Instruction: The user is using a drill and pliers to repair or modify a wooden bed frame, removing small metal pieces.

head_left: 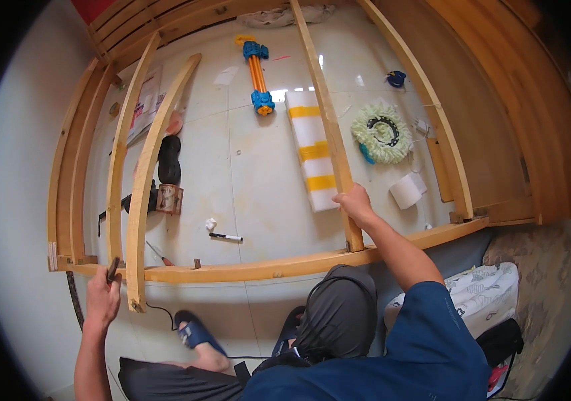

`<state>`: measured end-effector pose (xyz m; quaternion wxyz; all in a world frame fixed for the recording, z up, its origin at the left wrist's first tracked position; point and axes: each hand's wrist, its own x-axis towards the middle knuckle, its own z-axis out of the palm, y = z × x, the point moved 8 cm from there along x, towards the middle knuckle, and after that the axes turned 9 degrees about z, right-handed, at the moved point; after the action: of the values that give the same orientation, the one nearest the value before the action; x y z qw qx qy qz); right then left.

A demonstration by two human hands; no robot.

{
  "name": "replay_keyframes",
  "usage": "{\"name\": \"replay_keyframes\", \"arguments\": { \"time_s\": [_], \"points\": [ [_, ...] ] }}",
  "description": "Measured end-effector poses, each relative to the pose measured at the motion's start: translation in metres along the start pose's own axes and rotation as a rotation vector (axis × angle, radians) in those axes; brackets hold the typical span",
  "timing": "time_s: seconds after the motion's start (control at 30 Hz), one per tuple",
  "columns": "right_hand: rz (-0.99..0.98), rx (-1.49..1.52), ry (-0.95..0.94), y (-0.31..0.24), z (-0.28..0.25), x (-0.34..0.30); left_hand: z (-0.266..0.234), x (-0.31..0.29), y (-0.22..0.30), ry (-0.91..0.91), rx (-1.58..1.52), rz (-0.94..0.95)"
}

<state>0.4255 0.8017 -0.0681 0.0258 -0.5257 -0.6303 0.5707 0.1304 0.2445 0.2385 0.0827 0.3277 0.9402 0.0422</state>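
Floor [245, 200]: blue-orange toy [257, 77], yellow-taped white package [309, 134] partly behind slat [326, 120], shaggy pale-green ring [369, 127].
Slat: pale plain wood, near end at front rail [252, 269].
Right hand [357, 202]: clasped round slat.
Left hand [103, 299]: closed around small dark object [112, 269].

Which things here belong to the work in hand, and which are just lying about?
Seemingly part of the work:
slat in the right hand
dark object in the left hand
front rail

Just lying about:
blue and orange toy
paper roll
marker pen
taped white package
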Motion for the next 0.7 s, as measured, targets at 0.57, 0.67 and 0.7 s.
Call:
{"name": "replay_keyframes", "arguments": {
  "time_s": [0.57,0.67,0.7],
  "points": [
    [0.053,0.072,-0.076,-0.025,-0.011,-0.017,0.087,0.061,0.115,-0.069,-0.472,0.14],
    [0.037,0.174,-0.125,-0.062,-0.008,-0.04,0.094,0.077,0.11,0.043,-0.606,0.166],
    [0.029,0.175,-0.124,-0.075,-0.005,-0.048,0.106,0.084,0.106,0.092,-0.636,0.211]
  ]
}}
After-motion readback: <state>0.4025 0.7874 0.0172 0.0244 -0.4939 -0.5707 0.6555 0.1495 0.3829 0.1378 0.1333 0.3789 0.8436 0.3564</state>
